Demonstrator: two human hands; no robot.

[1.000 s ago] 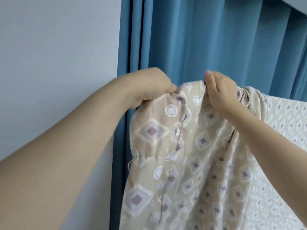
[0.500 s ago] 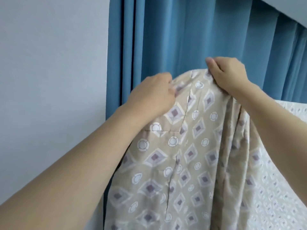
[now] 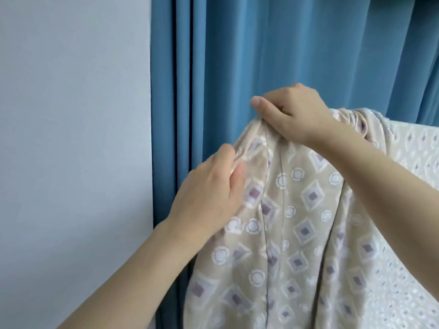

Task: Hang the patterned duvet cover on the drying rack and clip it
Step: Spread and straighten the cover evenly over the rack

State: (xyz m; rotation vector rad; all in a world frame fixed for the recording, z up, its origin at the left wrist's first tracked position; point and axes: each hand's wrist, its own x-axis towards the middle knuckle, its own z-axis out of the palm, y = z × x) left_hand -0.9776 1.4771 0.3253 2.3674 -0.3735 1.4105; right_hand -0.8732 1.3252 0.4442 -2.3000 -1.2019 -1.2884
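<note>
My left hand (image 3: 211, 188) pinches a fold of the beige duvet cover with purple diamonds and white circles (image 3: 297, 233); my right hand (image 3: 294, 115) grips its bunched top edge, hanging before the blue pleated curtain (image 3: 285, 43).

The duvet cover (image 3: 297, 222) hangs in front of me, draped over a top edge. My right hand (image 3: 294, 115) sits at its top; my left hand (image 3: 211, 193) is lower, on its left edge. The curtain (image 3: 285, 43) hangs behind, the wall (image 3: 71, 138) to its left.
</note>
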